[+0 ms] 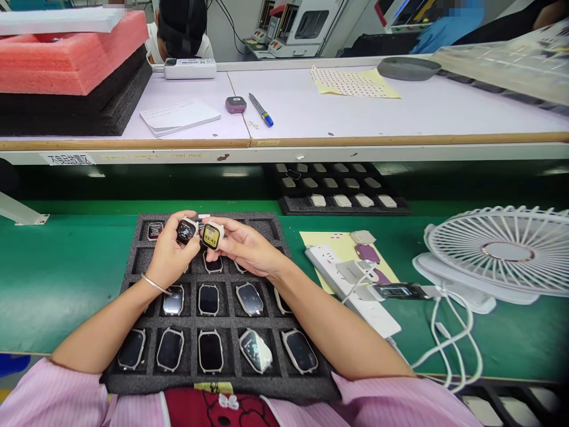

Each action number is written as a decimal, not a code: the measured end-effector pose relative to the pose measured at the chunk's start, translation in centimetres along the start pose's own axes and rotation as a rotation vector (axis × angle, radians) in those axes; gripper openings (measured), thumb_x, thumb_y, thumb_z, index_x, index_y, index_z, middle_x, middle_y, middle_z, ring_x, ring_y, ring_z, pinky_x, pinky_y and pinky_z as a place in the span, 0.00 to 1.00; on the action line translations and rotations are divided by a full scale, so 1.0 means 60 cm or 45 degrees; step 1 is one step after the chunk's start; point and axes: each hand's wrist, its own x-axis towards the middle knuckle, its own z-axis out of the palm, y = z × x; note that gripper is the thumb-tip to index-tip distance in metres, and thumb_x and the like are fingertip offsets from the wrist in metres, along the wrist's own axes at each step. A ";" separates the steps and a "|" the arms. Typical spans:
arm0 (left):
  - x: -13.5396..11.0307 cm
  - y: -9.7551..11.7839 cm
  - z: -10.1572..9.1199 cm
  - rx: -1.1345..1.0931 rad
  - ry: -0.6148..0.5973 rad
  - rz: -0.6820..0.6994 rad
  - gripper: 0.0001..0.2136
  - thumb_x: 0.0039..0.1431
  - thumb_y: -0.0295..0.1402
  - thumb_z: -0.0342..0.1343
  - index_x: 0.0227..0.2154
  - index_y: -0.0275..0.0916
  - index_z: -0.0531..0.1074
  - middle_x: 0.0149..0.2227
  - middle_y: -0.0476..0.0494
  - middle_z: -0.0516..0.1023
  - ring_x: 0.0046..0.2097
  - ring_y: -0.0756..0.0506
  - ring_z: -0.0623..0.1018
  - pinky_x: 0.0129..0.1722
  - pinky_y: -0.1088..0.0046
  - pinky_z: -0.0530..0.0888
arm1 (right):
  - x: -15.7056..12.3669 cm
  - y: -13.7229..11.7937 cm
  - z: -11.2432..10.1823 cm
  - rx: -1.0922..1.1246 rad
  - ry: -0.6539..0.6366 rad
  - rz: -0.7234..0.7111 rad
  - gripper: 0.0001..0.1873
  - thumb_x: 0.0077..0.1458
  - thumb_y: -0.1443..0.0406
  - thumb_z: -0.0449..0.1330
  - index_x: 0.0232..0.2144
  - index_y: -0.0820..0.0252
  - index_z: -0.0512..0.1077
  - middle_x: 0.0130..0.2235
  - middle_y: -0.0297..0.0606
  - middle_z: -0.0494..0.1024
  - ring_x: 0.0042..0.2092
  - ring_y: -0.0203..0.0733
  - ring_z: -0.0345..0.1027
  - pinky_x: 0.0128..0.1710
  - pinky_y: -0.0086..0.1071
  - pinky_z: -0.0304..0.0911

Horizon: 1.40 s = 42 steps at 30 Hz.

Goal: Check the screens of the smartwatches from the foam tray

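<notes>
Head view shows me the left hand (168, 254), its fingers wrapped round a dark-faced smartwatch (185, 230); just to the right of it, the right hand (242, 244) pinches a yellow-faced smartwatch (212, 236), its long axis slightly tilted; both watches are above the foam tray (229, 323); the green surface (66, 267) carries also a power strip (367, 308) and a white fan (502, 252); beyond rises a pale shelf (288, 115).

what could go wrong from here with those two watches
The black-faced watch in the left hand is close to the yellow-faced watch in the right hand, so they might knock and scratch. If either slipped, it could drop onto the watches in the tray below.
</notes>
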 end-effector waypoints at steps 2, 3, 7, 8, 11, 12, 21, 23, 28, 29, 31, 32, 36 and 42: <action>0.000 0.000 0.000 -0.002 0.001 0.008 0.19 0.52 0.32 0.56 0.48 0.38 0.69 0.41 0.44 0.76 0.38 0.47 0.75 0.37 0.71 0.72 | 0.000 0.000 0.001 0.011 -0.008 -0.006 0.29 0.54 0.58 0.71 0.55 0.57 0.69 0.34 0.32 0.80 0.36 0.36 0.78 0.40 0.31 0.70; 0.000 0.000 0.000 0.004 -0.001 0.014 0.18 0.52 0.32 0.56 0.48 0.38 0.69 0.41 0.44 0.76 0.38 0.47 0.75 0.37 0.71 0.72 | 0.000 0.000 0.001 0.012 -0.011 -0.010 0.28 0.54 0.59 0.71 0.54 0.57 0.69 0.34 0.32 0.80 0.36 0.36 0.78 0.40 0.31 0.70; -0.001 0.002 0.000 0.026 -0.014 0.026 0.18 0.53 0.33 0.55 0.48 0.37 0.69 0.40 0.45 0.76 0.37 0.48 0.75 0.36 0.72 0.72 | 0.001 0.000 0.003 -0.008 -0.015 -0.014 0.28 0.54 0.58 0.71 0.54 0.57 0.70 0.35 0.32 0.80 0.36 0.36 0.78 0.39 0.31 0.71; -0.001 0.002 0.000 0.026 -0.011 0.018 0.18 0.53 0.33 0.55 0.48 0.37 0.69 0.40 0.45 0.76 0.36 0.48 0.74 0.35 0.72 0.72 | 0.001 -0.001 0.003 -0.012 -0.010 -0.012 0.28 0.54 0.58 0.71 0.54 0.57 0.70 0.35 0.33 0.80 0.36 0.36 0.78 0.39 0.32 0.71; -0.002 0.003 0.001 0.005 0.002 -0.020 0.19 0.52 0.33 0.56 0.48 0.38 0.69 0.40 0.45 0.76 0.35 0.48 0.74 0.32 0.73 0.71 | 0.000 -0.001 0.003 -0.011 0.001 -0.002 0.28 0.54 0.58 0.71 0.54 0.57 0.70 0.35 0.33 0.80 0.36 0.37 0.78 0.39 0.32 0.71; -0.002 0.003 0.002 0.000 -0.001 -0.033 0.19 0.52 0.33 0.57 0.48 0.38 0.69 0.40 0.45 0.76 0.34 0.48 0.74 0.31 0.74 0.70 | 0.000 -0.001 0.003 -0.009 0.002 0.003 0.28 0.54 0.58 0.71 0.54 0.57 0.70 0.34 0.33 0.80 0.36 0.37 0.78 0.39 0.32 0.71; -0.002 0.003 0.000 0.032 0.003 0.002 0.18 0.53 0.32 0.57 0.48 0.38 0.70 0.40 0.45 0.77 0.38 0.47 0.76 0.38 0.71 0.73 | 0.001 -0.001 0.002 -0.001 -0.002 0.006 0.29 0.53 0.58 0.71 0.54 0.58 0.69 0.35 0.33 0.79 0.35 0.36 0.77 0.39 0.32 0.71; -0.002 0.004 0.000 0.026 0.001 -0.010 0.19 0.53 0.33 0.57 0.49 0.38 0.70 0.41 0.45 0.77 0.36 0.47 0.75 0.35 0.72 0.72 | 0.001 -0.001 0.002 -0.004 0.008 0.012 0.30 0.53 0.58 0.71 0.55 0.58 0.69 0.35 0.33 0.79 0.35 0.37 0.77 0.39 0.33 0.71; -0.003 0.007 -0.001 0.008 -0.028 -0.032 0.19 0.53 0.34 0.57 0.49 0.37 0.69 0.42 0.43 0.77 0.36 0.47 0.76 0.32 0.73 0.72 | -0.001 -0.002 0.003 -0.035 -0.009 0.017 0.29 0.54 0.58 0.71 0.55 0.59 0.69 0.36 0.34 0.78 0.35 0.37 0.76 0.40 0.33 0.70; -0.002 0.007 -0.001 0.013 -0.029 -0.018 0.19 0.53 0.33 0.57 0.48 0.37 0.69 0.42 0.44 0.77 0.38 0.47 0.76 0.35 0.72 0.73 | -0.001 -0.003 0.004 -0.038 -0.009 0.016 0.29 0.54 0.58 0.71 0.55 0.58 0.70 0.36 0.34 0.77 0.35 0.37 0.75 0.40 0.34 0.71; -0.002 0.005 -0.002 0.015 -0.025 -0.005 0.17 0.53 0.33 0.58 0.47 0.38 0.70 0.42 0.44 0.77 0.40 0.46 0.76 0.40 0.70 0.73 | -0.002 -0.004 0.004 -0.032 0.001 0.019 0.28 0.53 0.58 0.71 0.54 0.58 0.71 0.37 0.34 0.77 0.34 0.36 0.75 0.39 0.33 0.70; -0.001 0.003 -0.002 0.004 -0.015 -0.017 0.17 0.52 0.32 0.58 0.47 0.38 0.70 0.42 0.44 0.77 0.40 0.46 0.76 0.42 0.70 0.73 | -0.002 -0.004 0.005 -0.019 0.013 0.024 0.28 0.53 0.58 0.71 0.54 0.57 0.71 0.37 0.34 0.77 0.34 0.36 0.75 0.39 0.33 0.70; 0.003 -0.003 0.001 -0.242 0.021 -0.198 0.22 0.51 0.33 0.61 0.51 0.37 0.69 0.43 0.43 0.77 0.39 0.48 0.76 0.40 0.71 0.74 | 0.003 -0.006 0.006 0.117 0.161 0.068 0.27 0.54 0.62 0.70 0.55 0.56 0.70 0.39 0.35 0.80 0.35 0.37 0.77 0.38 0.31 0.69; 0.005 0.005 0.000 -0.702 -0.064 -0.513 0.29 0.56 0.39 0.61 0.60 0.38 0.64 0.34 0.49 0.75 0.23 0.54 0.71 0.24 0.75 0.69 | 0.012 -0.008 0.001 0.246 0.350 0.145 0.19 0.58 0.64 0.62 0.51 0.60 0.70 0.41 0.41 0.83 0.31 0.38 0.76 0.33 0.34 0.68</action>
